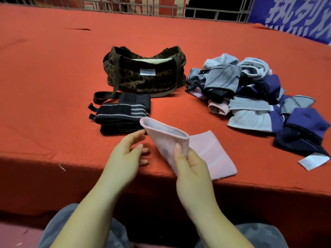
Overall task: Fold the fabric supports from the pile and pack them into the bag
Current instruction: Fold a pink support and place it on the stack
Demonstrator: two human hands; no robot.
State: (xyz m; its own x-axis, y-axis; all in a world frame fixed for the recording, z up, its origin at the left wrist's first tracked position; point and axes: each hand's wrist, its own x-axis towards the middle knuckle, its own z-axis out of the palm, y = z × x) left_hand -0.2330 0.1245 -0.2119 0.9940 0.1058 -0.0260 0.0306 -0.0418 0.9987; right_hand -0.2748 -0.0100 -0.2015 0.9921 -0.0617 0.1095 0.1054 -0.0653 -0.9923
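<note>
A broad table draped in red felt-like cloth fills most of the frame. Along the top edge runs a grey metal railing. A blue banner with large white characters hangs at upper right.

Person seen from above: left hand and right hand, both bare, with forearms uncovered and no sleeves in view. Fingernails short and unpainted. Below the hands, grey mottled trousers cover both legs.
</note>
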